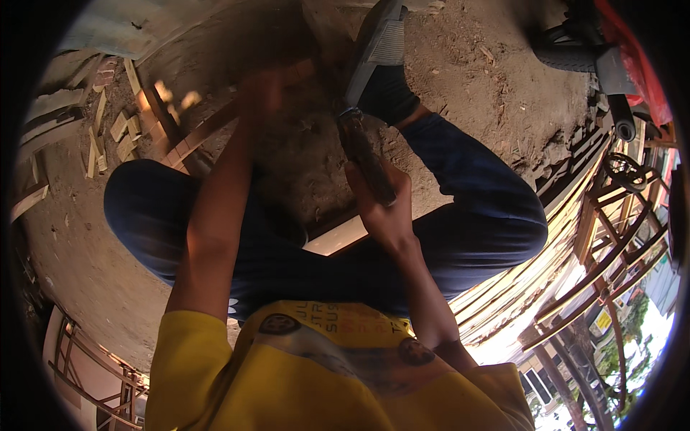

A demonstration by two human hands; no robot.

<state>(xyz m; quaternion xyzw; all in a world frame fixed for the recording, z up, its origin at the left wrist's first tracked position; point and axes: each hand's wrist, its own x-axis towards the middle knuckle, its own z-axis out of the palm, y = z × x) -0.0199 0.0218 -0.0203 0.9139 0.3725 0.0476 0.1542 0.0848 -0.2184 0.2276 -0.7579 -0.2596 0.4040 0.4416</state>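
My right hand [384, 205] is wrapped round the dark handle of a hand tool [365, 156]. A metal collar shows at the handle's far end; the working end beyond it is lost in shadow, so its kind cannot be told. My left hand [262, 92], blurred by motion, is closed on a narrow wooden strip [208, 131]. The strip slants from beside my left knee up toward the shaded ground between my legs, and shows again just past the hand.
I sit with legs bent on bare dirt; my shod foot [377, 54] is ahead. Cut wood pieces [126, 133] lie at the left. Stacked long boards [532, 287] and a metal frame with a wheel [624, 171] stand at the right. A tyre [568, 59] is at upper right.
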